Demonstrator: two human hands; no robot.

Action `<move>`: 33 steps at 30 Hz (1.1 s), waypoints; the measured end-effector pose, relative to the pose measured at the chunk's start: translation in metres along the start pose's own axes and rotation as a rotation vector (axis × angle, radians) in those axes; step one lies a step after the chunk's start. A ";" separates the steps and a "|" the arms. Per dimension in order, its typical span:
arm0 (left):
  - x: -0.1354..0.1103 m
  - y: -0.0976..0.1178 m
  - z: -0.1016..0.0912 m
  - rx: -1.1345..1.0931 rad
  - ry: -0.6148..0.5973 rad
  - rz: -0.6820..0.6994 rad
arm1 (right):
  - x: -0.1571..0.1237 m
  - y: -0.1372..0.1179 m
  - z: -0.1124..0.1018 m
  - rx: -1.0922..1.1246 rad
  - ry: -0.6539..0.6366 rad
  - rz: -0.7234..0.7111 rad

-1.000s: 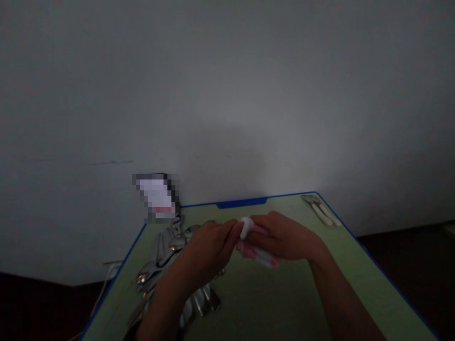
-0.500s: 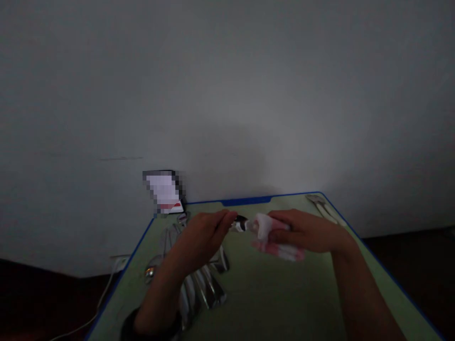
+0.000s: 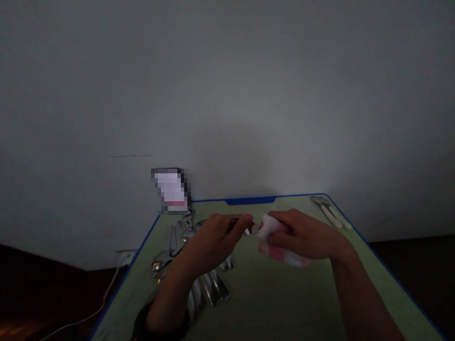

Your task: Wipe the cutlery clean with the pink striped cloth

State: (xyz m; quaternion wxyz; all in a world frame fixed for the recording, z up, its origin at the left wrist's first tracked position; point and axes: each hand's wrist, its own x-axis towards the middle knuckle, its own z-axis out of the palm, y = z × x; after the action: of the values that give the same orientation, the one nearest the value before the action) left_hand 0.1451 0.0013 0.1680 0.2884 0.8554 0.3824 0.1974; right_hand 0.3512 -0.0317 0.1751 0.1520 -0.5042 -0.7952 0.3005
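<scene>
My left hand (image 3: 222, 237) is closed on a shiny piece of metal cutlery (image 3: 248, 231). Only a short stretch of it shows between my hands, so its kind cannot be told. A pink and white cloth (image 3: 284, 254) is gripped in my right hand (image 3: 302, 233), bunched around the far side of that cutlery. Both hands are above the table, close together. Beneath and beside my left forearm lies a pile of metal cutlery, with a round-bowled spoon (image 3: 160, 262) at its left and several handles (image 3: 215, 286) pointing toward me.
The green table (image 3: 280, 298) has a blue edge and stands against a grey wall (image 3: 227, 94). Two utensils with pale handles (image 3: 331, 213), one a fork, lie at the far right corner. A blurred-out lit device (image 3: 171, 189) stands at the far left corner. A white cable (image 3: 106, 289) hangs at left.
My left hand has slid right, toward the cloth, covering more of the metal cutlery. My right hand keeps its hold on the cloth. The whole view has shifted slightly.
</scene>
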 end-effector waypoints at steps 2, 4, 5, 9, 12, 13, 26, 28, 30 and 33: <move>0.001 0.001 0.003 0.005 0.012 -0.001 | 0.002 -0.002 0.003 0.050 -0.040 -0.002; 0.001 0.002 0.006 0.006 0.026 0.016 | 0.005 -0.004 0.007 0.066 -0.053 -0.009; 0.002 0.002 0.007 0.009 0.035 0.029 | 0.007 -0.005 0.009 0.060 -0.049 -0.018; 0.005 0.000 0.009 0.044 0.057 0.065 | 0.012 -0.005 0.014 0.015 -0.004 -0.063; 0.006 -0.004 0.006 0.070 0.050 0.064 | 0.011 -0.002 0.011 0.023 -0.002 -0.069; 0.006 -0.006 0.005 0.071 0.053 0.055 | 0.009 0.000 0.009 0.035 -0.011 -0.069; -0.005 -0.018 -0.013 -0.118 0.147 -0.138 | -0.010 0.006 -0.009 0.152 0.004 -0.092; -0.005 -0.016 -0.014 -0.071 0.146 -0.101 | -0.010 0.003 -0.009 0.137 0.003 -0.093; -0.006 -0.013 -0.016 -0.012 0.147 -0.035 | -0.010 0.000 -0.010 0.124 -0.006 -0.097; -0.008 -0.013 -0.018 0.047 0.158 0.045 | -0.012 -0.002 -0.012 0.061 0.029 -0.094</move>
State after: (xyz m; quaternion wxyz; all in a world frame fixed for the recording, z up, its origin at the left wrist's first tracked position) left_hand 0.1231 0.0083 0.1729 0.2327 0.8521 0.3890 0.2617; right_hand 0.3615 -0.0398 0.1864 0.1927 -0.4657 -0.8063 0.3096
